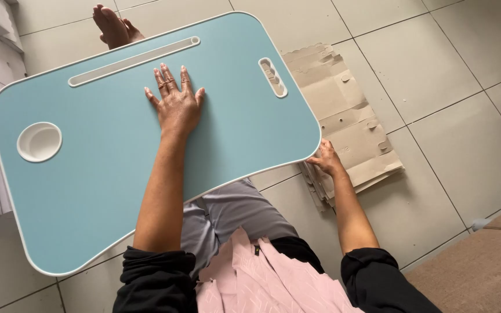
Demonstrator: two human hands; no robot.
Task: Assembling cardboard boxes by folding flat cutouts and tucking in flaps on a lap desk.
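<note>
left hand (176,104) flat atop blue lap table (100,174), right hand (326,159) at its corner

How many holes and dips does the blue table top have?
3: a round cup dip near the left end, a long slot along the far edge, and a short slot near the right end.

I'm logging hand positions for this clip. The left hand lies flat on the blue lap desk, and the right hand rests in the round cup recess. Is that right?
Not quite. The left hand does lie flat on the blue lap desk, but the right hand grips the desk's edge by the flattened cardboard, far from the round cup recess. The head view shows this.
</note>
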